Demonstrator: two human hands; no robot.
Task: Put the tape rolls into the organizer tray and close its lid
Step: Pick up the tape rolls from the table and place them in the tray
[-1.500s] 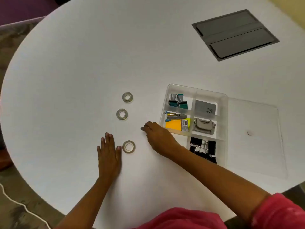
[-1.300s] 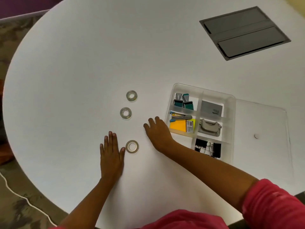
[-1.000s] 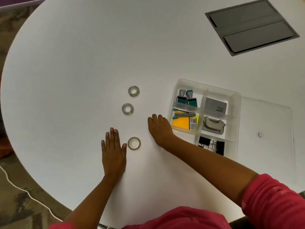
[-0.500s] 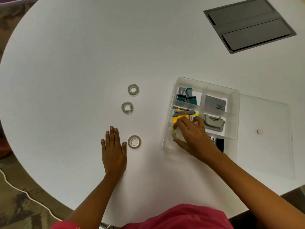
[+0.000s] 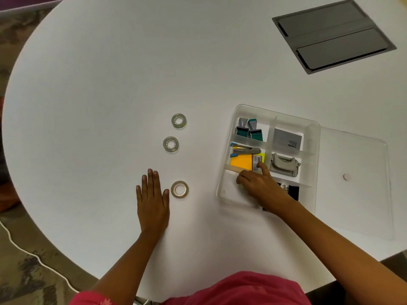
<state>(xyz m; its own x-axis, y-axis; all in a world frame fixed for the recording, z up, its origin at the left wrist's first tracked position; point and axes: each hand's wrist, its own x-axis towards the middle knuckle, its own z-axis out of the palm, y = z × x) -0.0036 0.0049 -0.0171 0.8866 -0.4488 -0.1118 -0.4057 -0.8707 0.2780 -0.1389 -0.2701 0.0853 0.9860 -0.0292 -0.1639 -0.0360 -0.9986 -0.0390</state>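
Three clear tape rolls lie in a column on the white table: the far one (image 5: 178, 121), the middle one (image 5: 170, 144) and a larger near one (image 5: 179, 189). My left hand (image 5: 152, 199) rests flat on the table, just left of the near roll, holding nothing. The clear organizer tray (image 5: 275, 112) stands to the right. Its lid (image 5: 356, 183) lies flat on the tray's right side. My right hand (image 5: 259, 183) is down in the tray's near-left compartment, fingers curled over a tape roll that is almost fully hidden.
Other tray compartments hold binder clips (image 5: 248, 132), a stapler (image 5: 245, 149), orange sticky notes (image 5: 241, 162), a grey box (image 5: 286, 139) and a hole punch (image 5: 284, 165). A grey cable hatch (image 5: 332, 36) is set in the table at far right.
My right hand took a tape roll from the table left of the tray and carried it right into the near-left compartment, now lower. My left hand and the three rolls stayed put.
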